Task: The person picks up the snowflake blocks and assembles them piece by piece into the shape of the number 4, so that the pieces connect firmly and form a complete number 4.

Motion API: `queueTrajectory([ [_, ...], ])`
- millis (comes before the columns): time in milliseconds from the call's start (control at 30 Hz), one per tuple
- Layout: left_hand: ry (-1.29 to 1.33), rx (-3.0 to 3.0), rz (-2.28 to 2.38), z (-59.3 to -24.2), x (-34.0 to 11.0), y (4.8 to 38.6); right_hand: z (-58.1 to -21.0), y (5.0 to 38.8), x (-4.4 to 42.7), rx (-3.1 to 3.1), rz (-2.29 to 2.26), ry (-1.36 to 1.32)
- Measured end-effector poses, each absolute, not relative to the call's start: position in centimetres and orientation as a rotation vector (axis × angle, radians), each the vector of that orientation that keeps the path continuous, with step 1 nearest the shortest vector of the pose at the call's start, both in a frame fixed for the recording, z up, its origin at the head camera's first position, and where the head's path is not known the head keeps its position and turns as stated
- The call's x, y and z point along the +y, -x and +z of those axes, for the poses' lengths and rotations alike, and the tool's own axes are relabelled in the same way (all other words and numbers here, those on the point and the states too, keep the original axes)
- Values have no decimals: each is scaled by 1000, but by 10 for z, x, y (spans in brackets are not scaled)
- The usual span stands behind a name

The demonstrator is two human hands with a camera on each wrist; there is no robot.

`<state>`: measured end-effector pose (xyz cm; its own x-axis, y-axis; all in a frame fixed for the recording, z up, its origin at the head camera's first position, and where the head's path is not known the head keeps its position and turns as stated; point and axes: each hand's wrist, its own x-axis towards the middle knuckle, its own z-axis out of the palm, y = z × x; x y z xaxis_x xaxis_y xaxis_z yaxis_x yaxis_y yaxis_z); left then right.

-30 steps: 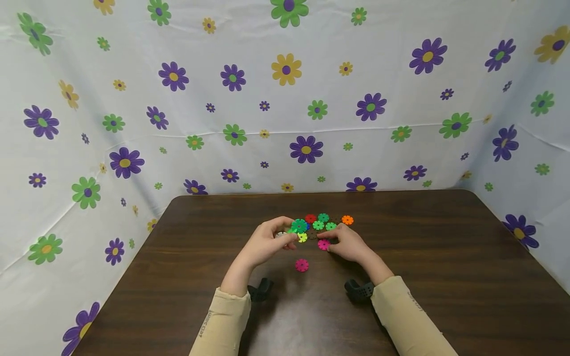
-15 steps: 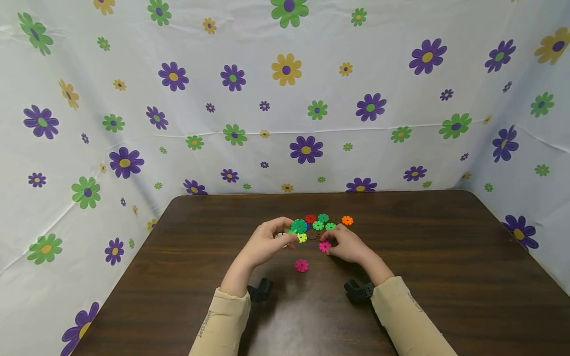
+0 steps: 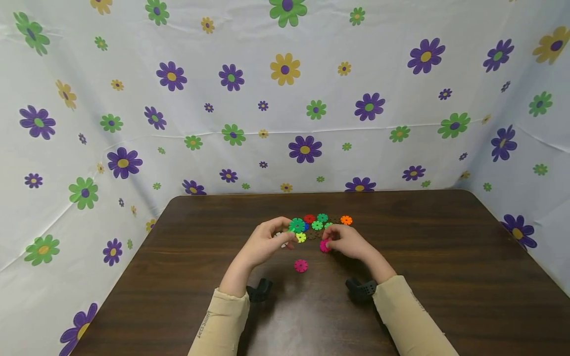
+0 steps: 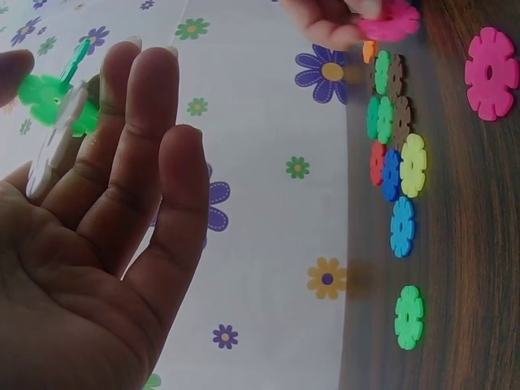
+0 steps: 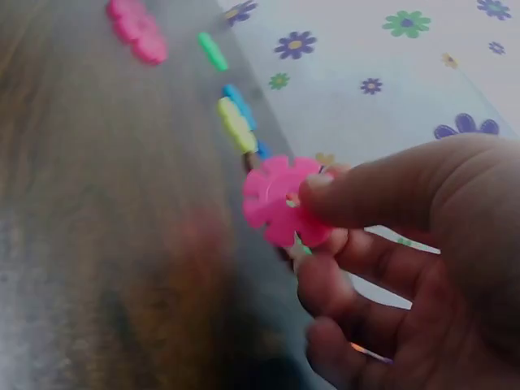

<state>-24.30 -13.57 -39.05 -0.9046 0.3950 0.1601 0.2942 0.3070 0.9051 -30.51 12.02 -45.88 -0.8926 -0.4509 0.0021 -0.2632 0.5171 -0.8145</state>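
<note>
My left hand (image 3: 266, 241) pinches a small joined cluster of notched plastic discs above the table. In the left wrist view the cluster shows a bright green disc (image 4: 41, 97), a white disc (image 4: 58, 140) and a darker green disc (image 4: 76, 60) standing at an angle; the other fingers extend loosely. To the right, my right hand (image 3: 352, 242) holds a pink notched disc (image 5: 275, 199) between thumb and fingers, off the tabletop. Another pink disc (image 3: 301, 266) lies flat on the table, nearer to me than both hands.
Behind the hands, several loose discs lie on the dark wooden table (image 3: 213, 217), including a red disc (image 3: 309, 218), an orange disc (image 3: 346, 220) and a yellow disc (image 3: 301, 238). A flowered cloth (image 3: 249, 163) hangs along the table's back edge.
My right hand has drawn the pink disc slightly toward me, away from the loose discs, and its fingers now cover more of it. The left hand stays nearly still with its cluster.
</note>
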Motion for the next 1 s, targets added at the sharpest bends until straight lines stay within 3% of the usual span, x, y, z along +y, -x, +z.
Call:
queueTrajectory([
  [533, -696, 2414, 1735, -393, -135, 246, -414, 287, 109, 2152, -2024, 506],
  [1000, -577, 2477, 1668, -394, -128, 244, -400, 270, 94, 1974, -2218, 513],
])
